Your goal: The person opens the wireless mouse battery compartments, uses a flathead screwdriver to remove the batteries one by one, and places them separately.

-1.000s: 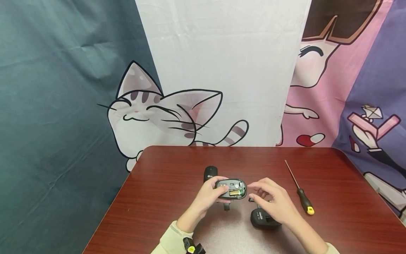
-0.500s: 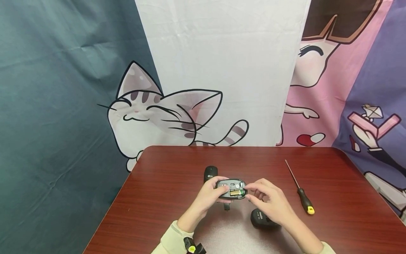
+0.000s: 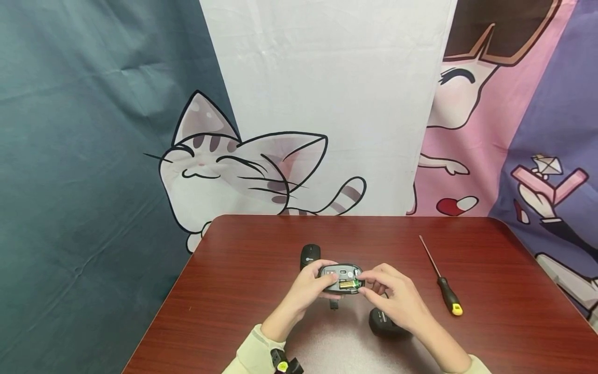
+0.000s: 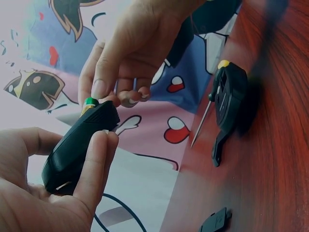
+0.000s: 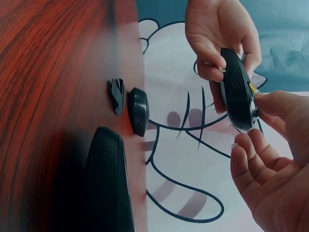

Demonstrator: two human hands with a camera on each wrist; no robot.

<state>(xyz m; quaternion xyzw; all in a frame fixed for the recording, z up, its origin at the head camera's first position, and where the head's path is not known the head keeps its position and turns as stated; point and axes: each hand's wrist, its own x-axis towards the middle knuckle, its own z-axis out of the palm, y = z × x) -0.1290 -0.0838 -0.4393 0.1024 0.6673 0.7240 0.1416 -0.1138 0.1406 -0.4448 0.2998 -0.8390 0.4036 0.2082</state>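
My left hand (image 3: 306,285) grips a computer mouse (image 3: 343,272) by one end, underside up, thumb on the grey base. Its battery bay lies uncovered, showing a gold and green battery (image 3: 348,284). At the battery's green end, the thumb and forefinger of my right hand (image 3: 397,296) pinch it. From the side, in the left wrist view, that green tip of the battery (image 4: 90,101) sticks up above the mouse body (image 4: 70,154). The right wrist view shows my right thumb against the battery (image 5: 253,89), while the other fingers curl below the mouse (image 5: 236,92).
A second black mouse (image 3: 384,324) lies on the table (image 3: 233,291) under my right hand. Another mouse (image 3: 310,254) sits behind my left hand. A small black cover (image 3: 334,304) lies in front of it. On the right is a screwdriver (image 3: 449,296) with a black and yellow handle.
My right hand has moved left and slightly up, from beside the held mouse to the battery's green end. The left hand and its mouse have stayed nearly still.
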